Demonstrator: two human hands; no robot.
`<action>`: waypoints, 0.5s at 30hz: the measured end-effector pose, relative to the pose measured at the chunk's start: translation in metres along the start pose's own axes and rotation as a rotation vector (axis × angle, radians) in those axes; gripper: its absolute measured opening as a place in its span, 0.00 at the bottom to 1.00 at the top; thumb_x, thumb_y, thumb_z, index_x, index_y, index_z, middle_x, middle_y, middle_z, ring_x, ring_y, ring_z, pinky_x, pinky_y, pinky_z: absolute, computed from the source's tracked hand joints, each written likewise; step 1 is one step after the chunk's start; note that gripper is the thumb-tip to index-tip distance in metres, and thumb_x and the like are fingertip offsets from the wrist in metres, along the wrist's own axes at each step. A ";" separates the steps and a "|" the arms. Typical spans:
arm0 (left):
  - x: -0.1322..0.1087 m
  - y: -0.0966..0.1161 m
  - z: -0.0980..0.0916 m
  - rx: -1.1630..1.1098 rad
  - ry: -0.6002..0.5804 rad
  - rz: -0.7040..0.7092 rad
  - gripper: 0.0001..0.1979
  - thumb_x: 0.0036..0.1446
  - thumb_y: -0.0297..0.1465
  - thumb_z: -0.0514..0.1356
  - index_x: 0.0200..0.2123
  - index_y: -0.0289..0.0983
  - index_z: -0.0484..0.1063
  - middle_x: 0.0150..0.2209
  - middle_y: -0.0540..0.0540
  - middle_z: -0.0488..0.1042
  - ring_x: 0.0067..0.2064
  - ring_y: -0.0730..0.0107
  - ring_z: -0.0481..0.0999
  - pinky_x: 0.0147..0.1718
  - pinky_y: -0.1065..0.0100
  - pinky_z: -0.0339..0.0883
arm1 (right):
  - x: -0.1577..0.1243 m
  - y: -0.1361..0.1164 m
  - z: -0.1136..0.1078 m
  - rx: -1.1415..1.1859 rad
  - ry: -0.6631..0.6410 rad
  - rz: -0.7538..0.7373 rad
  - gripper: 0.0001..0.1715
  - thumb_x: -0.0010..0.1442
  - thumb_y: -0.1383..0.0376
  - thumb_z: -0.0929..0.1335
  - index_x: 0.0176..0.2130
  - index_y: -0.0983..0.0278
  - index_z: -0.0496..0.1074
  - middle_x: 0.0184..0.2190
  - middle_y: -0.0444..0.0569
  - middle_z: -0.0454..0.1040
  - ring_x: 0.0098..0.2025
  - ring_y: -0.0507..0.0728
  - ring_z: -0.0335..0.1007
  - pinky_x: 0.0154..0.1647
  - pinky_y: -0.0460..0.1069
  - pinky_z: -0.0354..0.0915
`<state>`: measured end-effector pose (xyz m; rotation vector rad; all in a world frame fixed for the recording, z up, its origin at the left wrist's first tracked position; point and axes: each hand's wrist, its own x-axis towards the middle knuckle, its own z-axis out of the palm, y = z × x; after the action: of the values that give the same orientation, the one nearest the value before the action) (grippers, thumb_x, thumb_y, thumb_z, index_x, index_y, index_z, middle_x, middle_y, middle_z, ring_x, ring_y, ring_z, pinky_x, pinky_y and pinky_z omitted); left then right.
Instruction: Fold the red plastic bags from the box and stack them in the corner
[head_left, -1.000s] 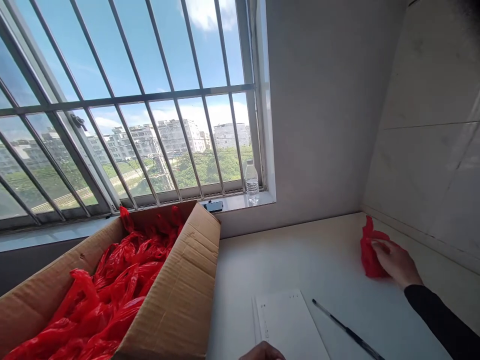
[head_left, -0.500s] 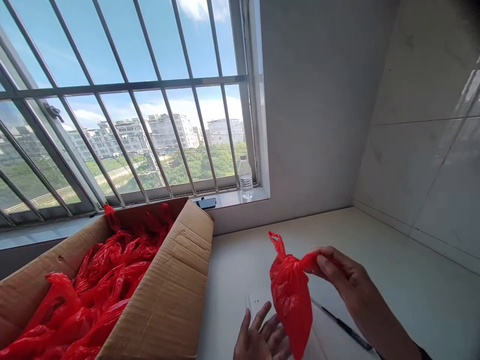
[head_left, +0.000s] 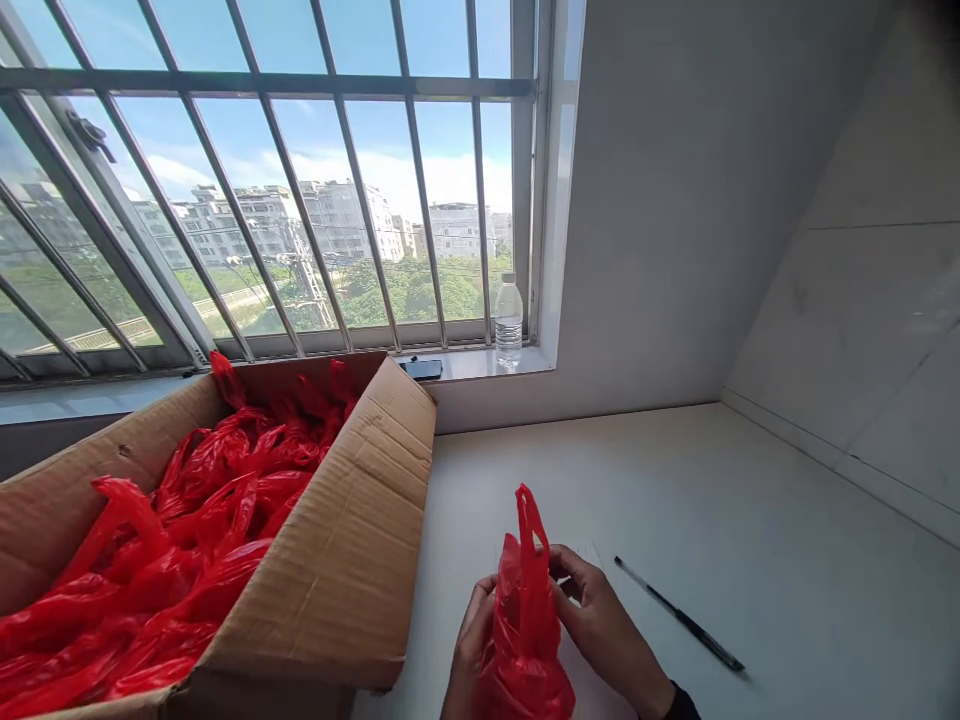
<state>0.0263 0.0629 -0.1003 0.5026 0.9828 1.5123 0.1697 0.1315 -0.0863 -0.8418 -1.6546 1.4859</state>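
Note:
Between my two hands is a red plastic bag (head_left: pixel 529 625), its loop handle standing up at the top. My left hand (head_left: pixel 471 650) is closed on the bag's left side, its fingers partly hidden behind the plastic. On the other side, my right hand (head_left: pixel 600 615) pinches the bag near the base of the handle. Part of a white sheet or pad (head_left: pixel 589 685) shows below my hands, mostly covered by them and the bag. A black pen (head_left: pixel 679 615) lies to the right of my right hand.
A cardboard box (head_left: pixel 337 540) at the left holds many red plastic bags (head_left: pixel 202 540). The white tabletop (head_left: pixel 645 480) runs back to the wall. On the sill of the barred window stand a clear water bottle (head_left: pixel 508 322) and a dark phone-like object (head_left: pixel 421 369).
My left hand has gone from open beneath the bag to closed on its side. My right hand has moved left and down with the bag, which has turned handle up. The view has tilted downward.

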 end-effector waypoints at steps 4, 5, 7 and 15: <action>0.001 0.001 0.009 -0.070 -0.069 -0.029 0.15 0.59 0.41 0.67 0.43 0.39 0.72 0.35 0.50 0.76 0.32 0.73 0.74 0.31 0.73 0.67 | -0.006 0.002 0.000 0.141 -0.034 -0.005 0.21 0.67 0.49 0.67 0.54 0.54 0.74 0.47 0.49 0.77 0.43 0.59 0.71 0.46 0.54 0.67; 0.002 0.001 0.009 -0.089 -0.083 -0.043 0.15 0.60 0.40 0.67 0.44 0.39 0.72 0.36 0.50 0.76 0.30 0.74 0.73 0.30 0.73 0.66 | -0.008 0.003 -0.001 0.148 -0.036 -0.003 0.22 0.66 0.49 0.68 0.55 0.54 0.74 0.47 0.48 0.77 0.42 0.59 0.71 0.45 0.53 0.67; 0.004 -0.001 0.008 -0.104 -0.095 -0.057 0.14 0.60 0.39 0.67 0.44 0.38 0.71 0.37 0.50 0.77 0.29 0.76 0.72 0.29 0.74 0.65 | -0.010 0.005 -0.003 0.142 -0.022 -0.006 0.21 0.66 0.50 0.69 0.53 0.55 0.75 0.45 0.48 0.77 0.40 0.58 0.70 0.44 0.52 0.66; 0.003 -0.006 0.011 -0.017 -0.136 -0.015 0.20 0.55 0.37 0.70 0.50 0.39 0.73 0.47 0.43 0.80 0.41 0.63 0.80 0.43 0.67 0.71 | -0.009 0.015 -0.013 0.246 0.200 0.035 0.19 0.64 0.50 0.70 0.46 0.59 0.77 0.41 0.50 0.80 0.40 0.61 0.74 0.41 0.53 0.70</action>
<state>0.0377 0.0686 -0.1003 0.5764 0.8654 1.4523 0.1854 0.1320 -0.1018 -0.8546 -1.2874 1.5384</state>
